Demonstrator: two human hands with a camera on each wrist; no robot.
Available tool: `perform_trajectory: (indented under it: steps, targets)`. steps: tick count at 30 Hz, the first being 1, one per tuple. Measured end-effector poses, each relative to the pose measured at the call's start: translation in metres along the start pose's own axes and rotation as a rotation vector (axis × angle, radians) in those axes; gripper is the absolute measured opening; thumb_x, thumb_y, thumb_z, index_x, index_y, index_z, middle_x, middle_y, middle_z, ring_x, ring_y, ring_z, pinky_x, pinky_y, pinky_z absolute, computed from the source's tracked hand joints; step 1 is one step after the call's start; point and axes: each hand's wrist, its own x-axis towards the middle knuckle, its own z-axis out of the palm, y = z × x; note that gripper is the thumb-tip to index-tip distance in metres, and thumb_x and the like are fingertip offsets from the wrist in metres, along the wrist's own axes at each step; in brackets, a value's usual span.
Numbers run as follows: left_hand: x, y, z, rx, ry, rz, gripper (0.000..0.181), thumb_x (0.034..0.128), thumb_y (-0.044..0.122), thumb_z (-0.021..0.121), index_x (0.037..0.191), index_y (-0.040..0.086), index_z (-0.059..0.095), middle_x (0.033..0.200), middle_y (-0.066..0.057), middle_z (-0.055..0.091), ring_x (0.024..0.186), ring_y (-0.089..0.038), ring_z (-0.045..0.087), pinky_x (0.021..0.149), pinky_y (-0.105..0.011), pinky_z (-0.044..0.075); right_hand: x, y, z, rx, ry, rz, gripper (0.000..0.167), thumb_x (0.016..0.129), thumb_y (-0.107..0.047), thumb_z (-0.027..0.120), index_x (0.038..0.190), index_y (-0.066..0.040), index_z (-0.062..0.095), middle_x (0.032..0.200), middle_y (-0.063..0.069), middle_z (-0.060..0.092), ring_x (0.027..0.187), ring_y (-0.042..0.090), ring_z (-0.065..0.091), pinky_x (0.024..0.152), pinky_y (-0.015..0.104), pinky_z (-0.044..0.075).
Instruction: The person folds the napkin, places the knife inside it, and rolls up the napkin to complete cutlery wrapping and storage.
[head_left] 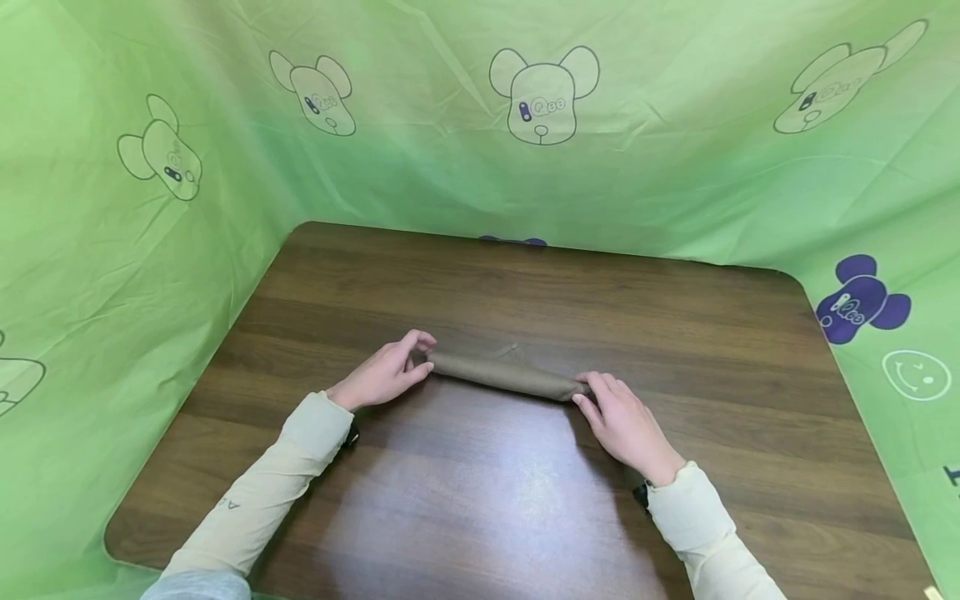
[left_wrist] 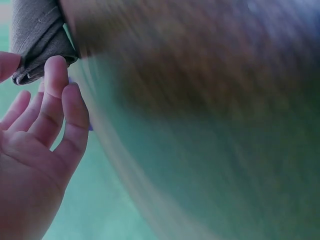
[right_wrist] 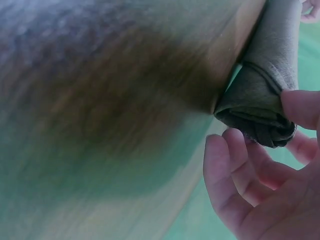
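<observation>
A rolled-up olive-grey cloth [head_left: 501,374] lies across the middle of the wooden table, a thin loose strip or corner showing behind it. At its left end, the left hand [head_left: 385,372] pinches the roll between thumb and fingers. The right hand [head_left: 624,421] holds the opposite end in the same way. Up close in the left wrist view, the cloth [left_wrist: 40,37] shows wrapped layers, with the left hand's fingertips [left_wrist: 55,67] at its end. Folded layers also show at the end of the cloth [right_wrist: 265,95] in the right wrist view, the thumb [right_wrist: 302,107] pressing its side.
A brown wood-grain table [head_left: 480,500] with rounded corners spreads around the hands. Green fabric [head_left: 420,167] printed with bear-head outlines hangs behind it and at both sides. A small pale object [head_left: 932,592] shows at the lower right corner.
</observation>
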Motion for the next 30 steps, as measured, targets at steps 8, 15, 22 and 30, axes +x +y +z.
perform_trajectory:
  steps: [8,15,22,30]
  targets:
    - [0.002,-0.002,0.003,-0.052,0.026,-0.027,0.032,0.0986,0.020,0.054,0.127,0.007,0.049,0.112,-0.010,0.067,0.075,-0.012,0.058,0.069,-0.028,0.048,0.004,0.003,0.000,0.060,-0.020,0.059,0.027,0.100,-0.023,0.052,0.121,-0.007,0.059,0.107,0.014,0.065,0.101,0.033,0.060,0.083,0.051,0.048]
    - [0.007,0.000,0.006,-0.060,0.044,-0.037,0.030,0.1005,0.020,0.050,0.127,0.005,0.049,0.106,-0.013,0.069,0.094,-0.021,0.066,0.079,-0.037,0.051,0.007,0.003,0.001,0.106,-0.026,0.107,0.031,0.101,-0.023,0.049,0.124,-0.005,0.057,0.104,0.015,0.065,0.098,0.033,0.061,0.082,0.050,0.047]
    - [0.014,0.003,0.010,-0.015,0.055,-0.080,0.028,0.1004,0.021,0.049,0.124,0.005,0.051,0.087,-0.007,0.068,0.074,-0.014,0.061,0.071,-0.032,0.048,0.010,0.004,0.005,0.136,0.020,0.130,0.030,0.101,-0.021,0.050,0.123,-0.002,0.054,0.080,0.005,0.060,0.071,0.019,0.055,0.066,0.037,0.046]
    - [0.019,0.006,0.012,0.024,0.055,-0.109,0.025,0.0994,0.020,0.050,0.119,0.005,0.055,0.082,-0.004,0.068,0.070,-0.012,0.060,0.069,-0.030,0.048,0.012,0.004,0.005,0.135,-0.002,0.188,0.033,0.100,-0.022,0.050,0.124,0.001,0.051,0.073,0.002,0.058,0.062,0.015,0.052,0.061,0.033,0.043]
